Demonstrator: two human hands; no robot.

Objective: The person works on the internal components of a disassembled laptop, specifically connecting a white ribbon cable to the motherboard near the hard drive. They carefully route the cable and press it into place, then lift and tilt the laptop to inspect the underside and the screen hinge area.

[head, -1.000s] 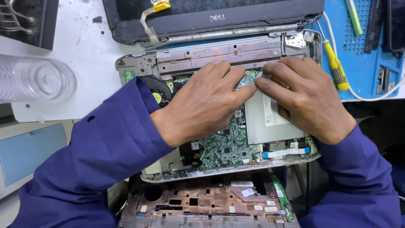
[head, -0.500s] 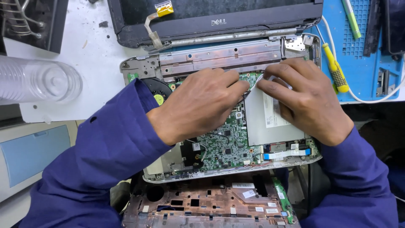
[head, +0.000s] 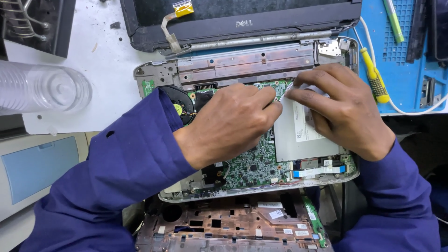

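An opened laptop base (head: 242,65) lies in front of me with its green circuit board (head: 254,170) bare. My left hand (head: 228,123) rests on the board, fingertips pressed near its upper middle. My right hand (head: 340,109) lies over the silver drive (head: 298,142) on the right side, fingertips meeting the left hand's. What the fingertips pinch is hidden. A black fan (head: 179,105) shows beside my left wrist. Both sleeves are dark blue.
The laptop's black lid (head: 242,18) stands behind the base. A clear plastic container (head: 44,91) lies at left. A yellow-handled screwdriver (head: 373,74) rests on a blue mat (head: 410,79) at right. A brown laptop shell (head: 228,226) sits in front.
Both hands stay on the board; the fingertips have shifted slightly together near the top edge of the silver drive. The view has moved a little.
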